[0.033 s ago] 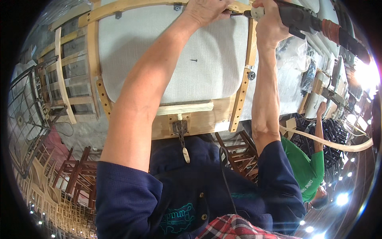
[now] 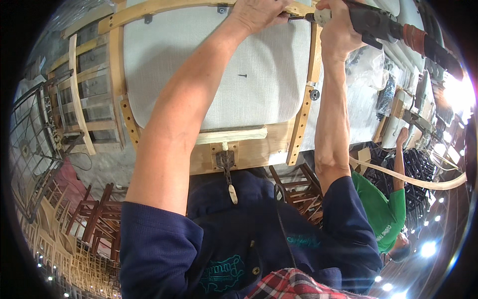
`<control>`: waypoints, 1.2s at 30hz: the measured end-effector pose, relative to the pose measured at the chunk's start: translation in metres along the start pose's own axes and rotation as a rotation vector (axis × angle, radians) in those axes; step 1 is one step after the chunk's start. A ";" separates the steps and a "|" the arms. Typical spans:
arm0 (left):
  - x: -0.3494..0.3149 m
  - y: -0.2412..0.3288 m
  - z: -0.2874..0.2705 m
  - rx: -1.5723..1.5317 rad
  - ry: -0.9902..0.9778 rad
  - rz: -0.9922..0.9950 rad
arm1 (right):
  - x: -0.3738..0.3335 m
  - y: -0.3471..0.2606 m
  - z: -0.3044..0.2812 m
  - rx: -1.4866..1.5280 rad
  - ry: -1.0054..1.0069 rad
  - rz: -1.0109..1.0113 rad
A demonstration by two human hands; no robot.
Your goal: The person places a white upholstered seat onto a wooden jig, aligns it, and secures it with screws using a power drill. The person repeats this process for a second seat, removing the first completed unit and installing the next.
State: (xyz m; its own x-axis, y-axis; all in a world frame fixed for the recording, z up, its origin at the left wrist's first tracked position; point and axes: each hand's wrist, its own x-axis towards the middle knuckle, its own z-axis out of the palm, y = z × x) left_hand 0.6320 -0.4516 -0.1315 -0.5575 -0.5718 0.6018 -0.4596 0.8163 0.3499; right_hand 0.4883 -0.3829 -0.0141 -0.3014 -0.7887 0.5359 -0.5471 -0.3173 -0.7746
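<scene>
My right hand (image 2: 339,32) grips a black power screwdriver (image 2: 376,22), with its bit pointing left along the top of the picture. At the bit's tip, my left hand (image 2: 255,16) is closed against the curved wooden rail (image 2: 159,7). What its fingers pinch is hidden, and the top edge cuts it off. Below both arms lies a pale grey upholstered pad (image 2: 259,99) inside the wooden frame. A small dark screw (image 2: 242,75) rests on the fabric. Small black brackets (image 2: 222,10) sit along the rail.
Nearest me, a toggle clamp (image 2: 225,159) presses a padded bar (image 2: 234,134) by the pad's edge. Drilled wooden strips (image 2: 298,130) flank it. Wooden frames (image 2: 89,94) and a wire rack (image 2: 32,144) stand left. A co-worker in a green shirt (image 2: 376,209) is at right, near a pale hose (image 2: 413,177).
</scene>
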 end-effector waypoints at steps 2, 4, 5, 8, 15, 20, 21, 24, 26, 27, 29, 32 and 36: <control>0.000 0.000 0.000 0.001 0.005 -0.001 | 0.001 0.001 0.000 -0.067 -0.002 -0.056; 0.000 0.000 0.000 0.005 0.005 -0.002 | 0.002 0.001 -0.001 -0.169 0.004 -0.100; 0.001 -0.001 0.000 0.010 0.004 -0.005 | 0.003 0.000 0.001 -0.128 0.020 -0.068; 0.005 -0.002 -0.002 0.009 -0.006 -0.014 | 0.007 0.001 0.001 -0.066 0.043 -0.051; 0.002 -0.003 -0.003 0.014 -0.015 -0.034 | 0.001 0.001 0.008 0.247 0.062 0.084; 0.006 -0.001 -0.001 0.011 -0.004 -0.016 | 0.005 0.001 -0.011 -0.290 -0.057 -0.171; 0.007 0.001 -0.004 0.003 -0.029 -0.027 | 0.006 0.002 -0.020 -0.541 -0.105 -0.291; 0.008 0.003 -0.005 -0.005 0.003 -0.037 | 0.005 -0.008 -0.039 -0.629 -0.060 -0.515; 0.006 0.002 -0.003 -0.018 0.000 -0.035 | -0.008 -0.027 -0.044 -0.421 0.027 -0.462; 0.006 -0.003 -0.004 -0.019 -0.034 -0.034 | -0.016 -0.039 -0.046 -0.265 0.079 -0.394; 0.004 -0.004 -0.007 -0.029 -0.031 -0.028 | -0.037 -0.059 -0.054 0.055 0.134 -0.139; -0.010 0.008 -0.021 -0.038 0.029 -0.087 | -0.061 -0.086 -0.074 0.542 0.244 0.246; -0.083 0.060 -0.084 -0.111 -0.025 -0.372 | -0.099 -0.100 -0.094 0.625 0.293 0.290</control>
State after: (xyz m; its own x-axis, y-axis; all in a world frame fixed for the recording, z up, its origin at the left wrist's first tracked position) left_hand 0.7092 -0.3479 -0.1000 -0.3844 -0.8312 0.4018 -0.5566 0.5559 0.6174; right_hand 0.4992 -0.2237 0.0423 -0.6093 -0.7416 0.2805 0.1060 -0.4268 -0.8981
